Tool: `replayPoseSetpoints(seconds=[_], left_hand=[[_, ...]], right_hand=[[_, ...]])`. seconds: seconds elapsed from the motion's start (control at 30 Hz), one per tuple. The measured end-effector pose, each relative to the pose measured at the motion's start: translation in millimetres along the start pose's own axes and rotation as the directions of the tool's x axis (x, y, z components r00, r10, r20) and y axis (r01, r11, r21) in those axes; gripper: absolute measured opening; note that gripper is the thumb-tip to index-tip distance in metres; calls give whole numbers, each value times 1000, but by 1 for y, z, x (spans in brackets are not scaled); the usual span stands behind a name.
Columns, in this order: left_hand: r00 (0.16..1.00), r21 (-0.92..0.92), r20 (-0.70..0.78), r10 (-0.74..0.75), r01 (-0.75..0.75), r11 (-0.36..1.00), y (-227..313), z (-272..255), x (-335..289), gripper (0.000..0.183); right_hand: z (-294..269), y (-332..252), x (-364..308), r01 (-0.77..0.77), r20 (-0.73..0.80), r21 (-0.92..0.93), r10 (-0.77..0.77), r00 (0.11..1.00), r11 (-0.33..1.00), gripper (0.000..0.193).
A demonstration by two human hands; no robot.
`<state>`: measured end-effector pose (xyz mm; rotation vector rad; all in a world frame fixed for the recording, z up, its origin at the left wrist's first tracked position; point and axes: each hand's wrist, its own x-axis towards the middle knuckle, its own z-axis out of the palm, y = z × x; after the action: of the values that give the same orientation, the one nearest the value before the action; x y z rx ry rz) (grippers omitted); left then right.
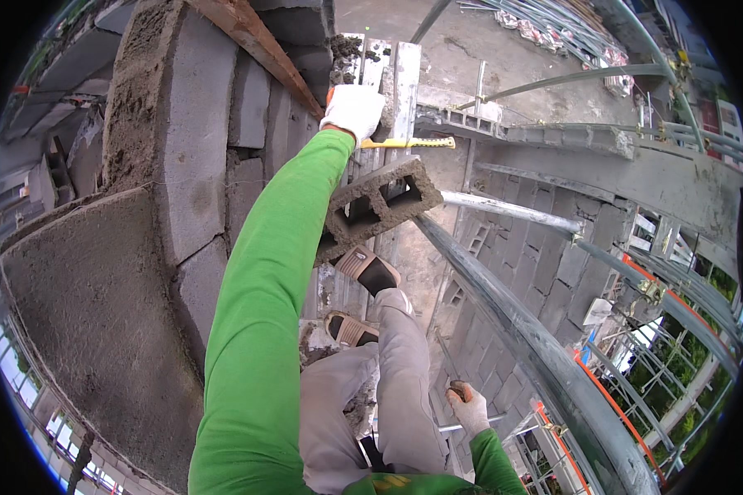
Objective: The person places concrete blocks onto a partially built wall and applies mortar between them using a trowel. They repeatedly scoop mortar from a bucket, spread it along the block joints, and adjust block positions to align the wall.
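Green sleeve [260, 305] foremost; left hand [356, 110] gloved, beside yellow tool [411, 143], hollow block [373, 209] near. Right hand [469, 407] low, fingers curled. Can't tell either grip's opening or contents.

Pale, mortar-stained planks [405, 87], dark mortar clumps [343, 51] toward the far end, hollow grey block [377, 201] askew, brown shoes [356, 263].

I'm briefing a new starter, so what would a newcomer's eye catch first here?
Probably the bright green sleeve, sweeping from the lower left up to a white-gloved left hand beside a yellow tool. Below that hand, a grey hollow block shows at a slant. A thick metal pole cuts diagonally across the right side.
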<state>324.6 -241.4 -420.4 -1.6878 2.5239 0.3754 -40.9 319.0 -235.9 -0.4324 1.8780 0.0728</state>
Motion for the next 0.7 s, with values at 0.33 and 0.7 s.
replayPoseSetpoints(seconds=[0.33, 0.7], left_hand=[[997, 62, -67, -22, 26, 998, -25, 83, 47, 20], [998, 105, -63, -16, 22, 994, 3, 105, 42, 18]], right_hand=[[10, 15, -8, -93, -63, 154, 104, 993, 984, 38], [21, -15, -7, -46, -14, 93, 47, 999, 995, 36]])
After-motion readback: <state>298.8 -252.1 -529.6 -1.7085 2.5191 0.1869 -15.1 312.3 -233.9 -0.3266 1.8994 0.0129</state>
